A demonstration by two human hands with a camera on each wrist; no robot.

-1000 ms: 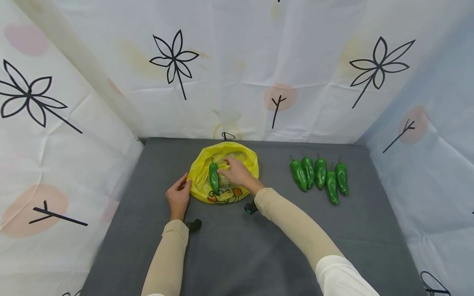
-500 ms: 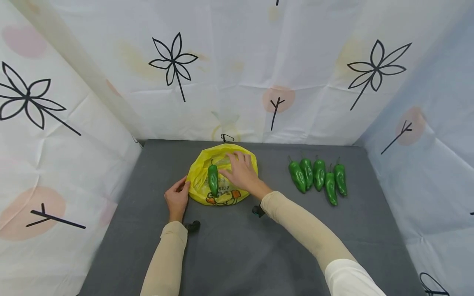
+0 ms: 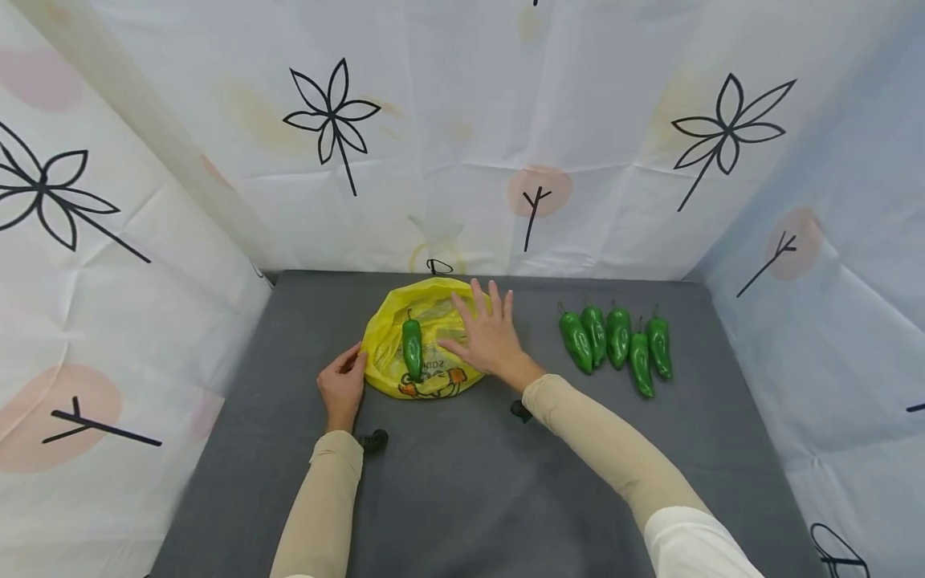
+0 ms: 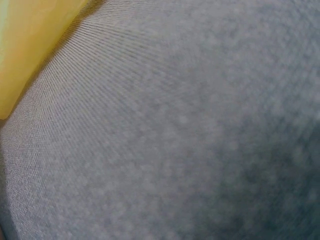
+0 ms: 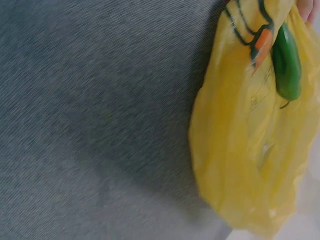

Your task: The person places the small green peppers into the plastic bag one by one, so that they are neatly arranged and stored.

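Note:
A yellow plastic bag with printed figures lies opened out near the back of the table. Inside it is one green chili pepper, stem toward the back; the right wrist view also shows this pepper in the bag. My left hand pinches the bag's left rim. Over the bag's right side, my right hand has its fingers spread and holds nothing. Only a corner of the bag appears in the left wrist view, without the hand.
Several green chili peppers lie in a loose row to the right of the bag, stems toward the back. Dark grey cloth covers the table. White patterned fabric walls the back and both sides.
My right hand has moved right from beside the pepper, and its fingers have spread. The pepper stays in the bag. My left hand keeps its hold on the rim.

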